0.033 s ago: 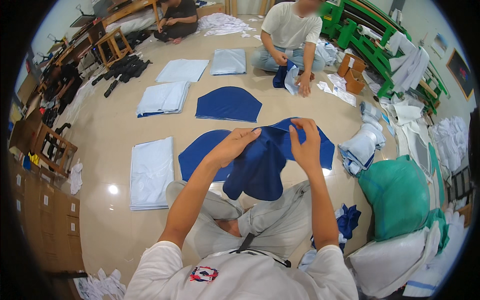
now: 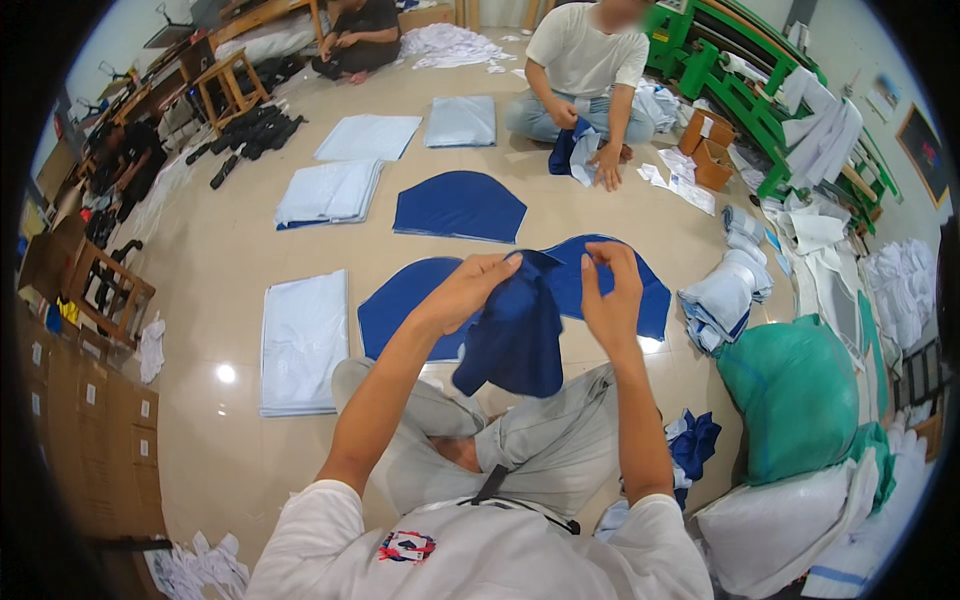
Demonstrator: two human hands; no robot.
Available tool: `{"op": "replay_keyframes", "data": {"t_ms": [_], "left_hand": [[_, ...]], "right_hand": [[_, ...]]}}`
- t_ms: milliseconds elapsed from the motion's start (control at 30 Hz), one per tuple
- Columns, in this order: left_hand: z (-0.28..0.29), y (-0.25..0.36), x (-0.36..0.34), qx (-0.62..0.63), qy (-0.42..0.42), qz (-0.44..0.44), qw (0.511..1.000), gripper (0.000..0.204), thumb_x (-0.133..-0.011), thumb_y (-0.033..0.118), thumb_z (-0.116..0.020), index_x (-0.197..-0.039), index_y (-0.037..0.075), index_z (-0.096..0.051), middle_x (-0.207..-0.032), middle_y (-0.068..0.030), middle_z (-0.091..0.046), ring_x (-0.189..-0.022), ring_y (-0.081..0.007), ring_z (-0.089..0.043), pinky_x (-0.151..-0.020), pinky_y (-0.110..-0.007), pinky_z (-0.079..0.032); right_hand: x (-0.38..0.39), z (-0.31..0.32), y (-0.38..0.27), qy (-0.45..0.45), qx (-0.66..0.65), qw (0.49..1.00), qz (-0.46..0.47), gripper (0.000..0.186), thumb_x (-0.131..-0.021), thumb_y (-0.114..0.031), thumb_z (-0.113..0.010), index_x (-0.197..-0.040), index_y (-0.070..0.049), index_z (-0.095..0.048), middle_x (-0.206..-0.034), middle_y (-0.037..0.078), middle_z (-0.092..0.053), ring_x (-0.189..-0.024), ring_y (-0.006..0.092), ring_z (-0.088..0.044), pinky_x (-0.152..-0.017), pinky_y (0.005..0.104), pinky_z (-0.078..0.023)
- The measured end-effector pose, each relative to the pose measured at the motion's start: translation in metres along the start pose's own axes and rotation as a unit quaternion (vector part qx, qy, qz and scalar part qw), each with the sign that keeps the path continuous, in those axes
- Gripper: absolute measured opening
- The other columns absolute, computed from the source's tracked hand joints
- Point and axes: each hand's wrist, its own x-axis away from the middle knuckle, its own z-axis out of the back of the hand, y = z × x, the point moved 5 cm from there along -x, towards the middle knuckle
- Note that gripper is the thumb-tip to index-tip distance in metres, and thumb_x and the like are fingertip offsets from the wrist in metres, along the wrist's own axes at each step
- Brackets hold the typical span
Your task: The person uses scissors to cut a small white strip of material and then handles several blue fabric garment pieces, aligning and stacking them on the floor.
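Observation:
A dark blue cloth piece [image 2: 515, 335] hangs in folds above my lap. My left hand [image 2: 470, 290] pinches its upper edge between thumb and fingers. To the right of the cloth, my right hand [image 2: 613, 285] is raised with curled fingers, its thumb a little apart from them, and I see no cloth in it. Flat on the floor beyond my knees lie a blue curved panel [image 2: 400, 305] on the left and a similar blue panel [image 2: 645, 290] on the right, both partly covered by my hands and the cloth. A third blue panel [image 2: 460, 207] lies farther off.
Folded light blue stacks [image 2: 303, 340] [image 2: 330, 193] lie to the left. A person in a white shirt [image 2: 585, 60] sits opposite, handling blue cloth. At right are a green sack [image 2: 790, 390] and rolled fabric bundles [image 2: 725, 290]. Cardboard boxes [image 2: 95, 420] stand at left.
The cloth's upper right part has come away from my right hand and dropped toward the left. It hangs narrower from my left hand, which has barely moved.

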Motion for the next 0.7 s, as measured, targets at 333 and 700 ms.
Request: {"op": "replay_keyframes", "data": {"t_ms": [333,700], "left_hand": [[-0.001,0.013,-0.002,0.238,0.101,-0.101,0.961,0.034,-0.109,0.034,-0.050,-0.111,0.002,-0.062,-0.100,-0.0111,-0.072,-0.091,-0.0227,-0.073,-0.083,-0.041,-0.062],[0.023,0.012,0.010,0.265,0.164,-0.195,0.930,0.030,-0.108,0.028,-0.053,-0.113,0.000,-0.062,-0.100,-0.0106,-0.070,-0.093,-0.0229,-0.071,-0.086,-0.037,-0.059]], "right_hand": [[0.099,-0.042,-0.019,0.040,-0.060,0.997,0.030,0.056,-0.078,-0.007,-0.085,-0.122,0.003,-0.052,-0.117,0.022,-0.054,-0.108,0.0361,-0.055,-0.091,0.0438,-0.046],[0.106,-0.107,-0.015,0.045,0.018,0.999,-0.002,0.032,-0.079,-0.009,-0.081,-0.104,-0.003,-0.061,-0.102,0.012,-0.061,-0.100,0.0310,-0.057,-0.089,0.0444,-0.040]]}}
